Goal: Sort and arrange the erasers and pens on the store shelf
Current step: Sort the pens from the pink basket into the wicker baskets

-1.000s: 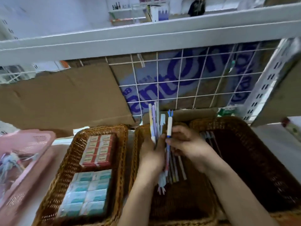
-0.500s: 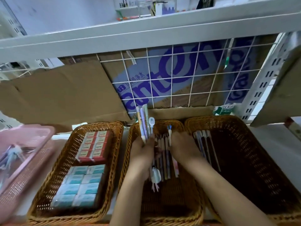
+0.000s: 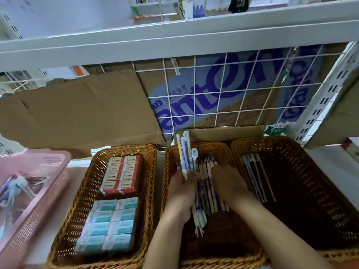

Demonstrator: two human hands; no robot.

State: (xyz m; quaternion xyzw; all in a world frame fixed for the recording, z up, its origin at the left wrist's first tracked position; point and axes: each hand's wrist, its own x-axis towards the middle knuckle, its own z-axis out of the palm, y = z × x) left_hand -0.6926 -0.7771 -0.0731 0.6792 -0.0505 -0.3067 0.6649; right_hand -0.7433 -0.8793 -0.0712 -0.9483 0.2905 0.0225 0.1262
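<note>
Head: wicker baskets (image 3: 124, 147) on white shelf (image 3: 326, 164), cardboard (image 3: 77, 113) behind.

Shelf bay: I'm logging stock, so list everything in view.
wicker baskets: three, brown, side by side
red erasers: about eight, left basket, far half
teal erasers: about eight, left basket, near half
loose pens: several, mixed colours, middle basket
dark pens: a few, right basket, left side
pink crate: one, far left
cardboard: brown, behind white wire grid
left hand: grips pastel pens over middle basket
right hand: rests on the loose pens
</note>
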